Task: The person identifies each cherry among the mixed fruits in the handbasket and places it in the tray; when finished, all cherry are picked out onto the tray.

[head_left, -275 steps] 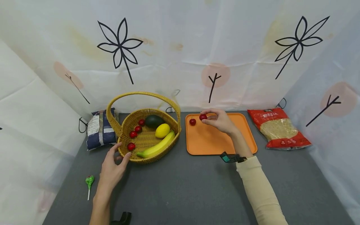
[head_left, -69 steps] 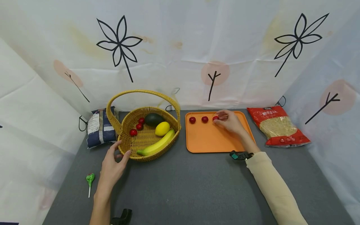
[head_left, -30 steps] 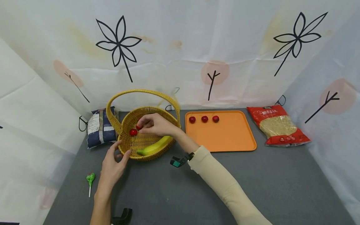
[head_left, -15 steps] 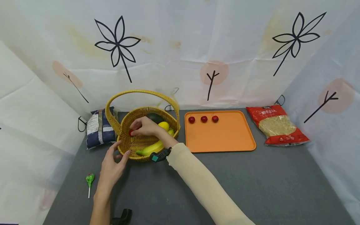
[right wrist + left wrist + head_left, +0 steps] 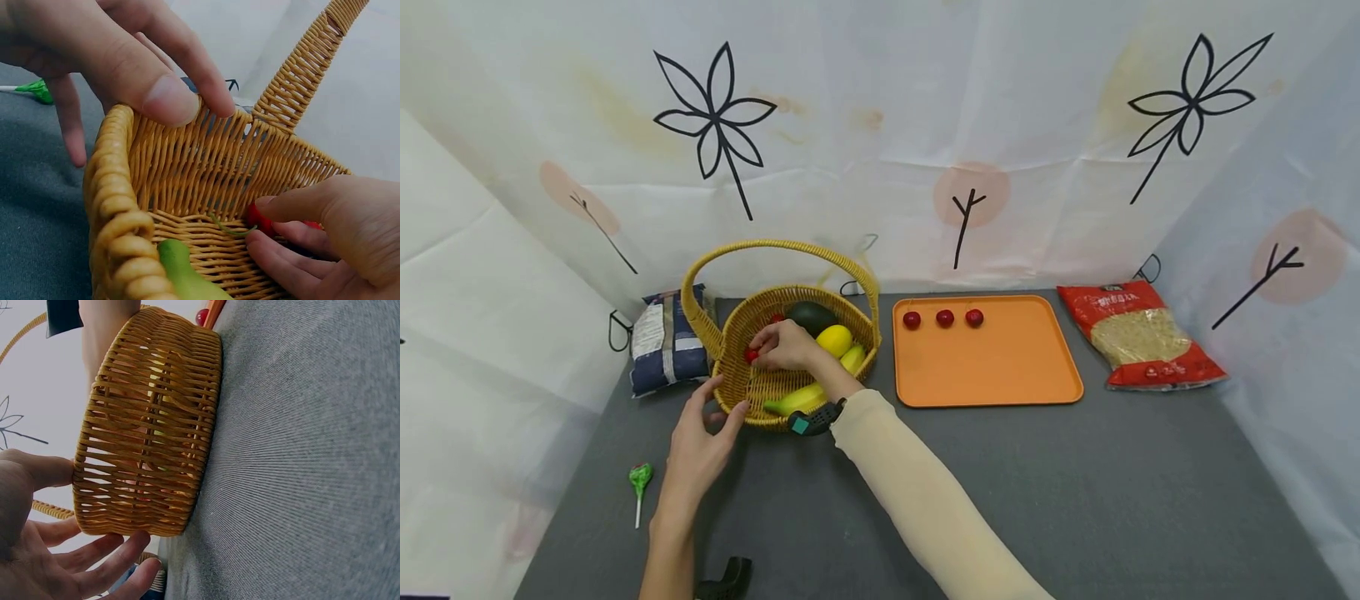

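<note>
In the head view my right hand (image 5: 790,346) reaches into the yellow wicker basket (image 5: 737,392). Thumb and fingertips pinch a red cherry (image 5: 261,219), whose green stem shows in the right wrist view. Another cherry (image 5: 777,317) lies behind that hand, which may hide more. The basket also holds an avocado (image 5: 811,317), a lemon (image 5: 835,340) and a banana (image 5: 793,402), partly covered by the right arm. My left hand (image 5: 700,437) holds the basket's near left end, thumb and index at the rim, other fingertips against the outer wall (image 5: 150,450).
An orange tray (image 5: 992,367) right of the basket bears three cherries (image 5: 945,318) in a row along its back. Further right lies a red bag (image 5: 1142,337); a blue bag (image 5: 666,346) stands left of the basket. A green lollipop (image 5: 640,479) lies at front left.
The cherry row on the tray has grown to three. My right hand has let go of the third one and crossed left into the basket, onto another cherry. The left hand stays.
</note>
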{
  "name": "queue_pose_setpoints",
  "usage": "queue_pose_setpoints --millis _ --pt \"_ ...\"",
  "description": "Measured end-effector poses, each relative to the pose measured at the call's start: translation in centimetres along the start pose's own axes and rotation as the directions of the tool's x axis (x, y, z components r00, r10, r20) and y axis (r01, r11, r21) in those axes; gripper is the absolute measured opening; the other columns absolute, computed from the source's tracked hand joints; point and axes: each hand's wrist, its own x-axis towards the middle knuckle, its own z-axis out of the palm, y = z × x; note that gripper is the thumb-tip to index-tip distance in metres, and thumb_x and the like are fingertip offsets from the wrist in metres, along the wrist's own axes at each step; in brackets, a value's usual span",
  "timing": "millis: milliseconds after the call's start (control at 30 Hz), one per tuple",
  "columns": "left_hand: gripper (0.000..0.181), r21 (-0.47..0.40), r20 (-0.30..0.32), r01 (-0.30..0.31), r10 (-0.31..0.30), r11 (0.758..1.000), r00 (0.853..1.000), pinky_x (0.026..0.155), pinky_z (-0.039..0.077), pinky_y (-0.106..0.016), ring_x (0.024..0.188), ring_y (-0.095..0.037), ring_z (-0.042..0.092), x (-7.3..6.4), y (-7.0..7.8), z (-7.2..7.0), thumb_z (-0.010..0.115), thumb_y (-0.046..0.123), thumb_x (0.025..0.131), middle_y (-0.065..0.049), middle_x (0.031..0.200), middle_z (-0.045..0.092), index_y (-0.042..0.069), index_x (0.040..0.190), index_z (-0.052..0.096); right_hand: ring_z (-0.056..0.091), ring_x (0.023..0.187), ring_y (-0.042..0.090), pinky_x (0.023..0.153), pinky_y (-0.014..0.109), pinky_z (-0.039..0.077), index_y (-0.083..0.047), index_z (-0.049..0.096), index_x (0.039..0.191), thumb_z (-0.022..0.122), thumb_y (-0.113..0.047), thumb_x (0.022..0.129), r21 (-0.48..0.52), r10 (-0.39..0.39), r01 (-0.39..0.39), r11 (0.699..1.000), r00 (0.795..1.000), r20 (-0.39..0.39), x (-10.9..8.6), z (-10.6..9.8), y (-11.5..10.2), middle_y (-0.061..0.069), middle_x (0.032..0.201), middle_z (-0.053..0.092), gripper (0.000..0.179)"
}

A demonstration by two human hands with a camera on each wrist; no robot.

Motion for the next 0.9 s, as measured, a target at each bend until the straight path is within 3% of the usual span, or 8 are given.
queue_pose_setpoints --millis 133,300,500,900 --pt "0.078 0.002 0.006 0.002 -0.002 1.000 1.000 0.108 0.054 -0.064 0.140 -0.046 0.061 -0.04 0.02 -0.06 0.061 0.049 0.109 -0.024 0.171 0.038 0.015 0.171 0.029 0.069 0.083 0.013 0.073 0.018 0.056 -0.004 0.077 0.125 0.080 -0.010 0.098 -0.013 0.007 -0.007 1.000 1.000 -0.017 -0.19 0.14 -0.02 0.014 0.108 0.078 0.028" --pt "0.077 0.005 0.011 -0.002 0.002 1.000 1.000 0.107 0.054 -0.064 0.139 -0.046 0.061 0.01 -0.01 -0.06 0.062 0.046 0.110 -0.024 0.171 0.038 0.014 0.171 0.029 0.071 0.092 0.016 0.077 0.018 0.055 -0.007 0.075 0.134 0.081 -0.012 0.098 -0.033 0.012 -0.012 0.999 1.000 -0.021 -0.27 0.11 -0.06 0.014 0.111 0.079 0.037" --pt "0.077 0.003 0.009 -0.006 0.006 1.000 1.000 0.107 0.055 -0.063 0.138 -0.046 0.061 0.01 0.01 -0.01 0.062 0.045 0.110 -0.025 0.171 0.038 0.013 0.171 0.029 0.072 0.090 0.016 0.075 0.019 0.055 -0.010 0.071 0.143 0.082 -0.013 0.097 -0.037 0.030 -0.030 0.999 0.999 -0.014 -0.42 0.10 0.09 0.013 0.109 0.081 0.047" --pt "0.079 0.000 0.017 0.003 -0.003 1.000 1.000 0.109 0.053 -0.064 0.139 -0.046 0.060 -0.04 0.12 -0.11 0.061 0.049 0.109 -0.025 0.172 0.037 0.014 0.171 0.028 0.073 0.091 0.018 0.077 0.021 0.056 -0.011 0.070 0.143 0.079 -0.016 0.100 -0.061 0.042 -0.041 0.997 0.999 0.020 -0.53 0.09 0.18 0.013 0.112 0.081 0.045"
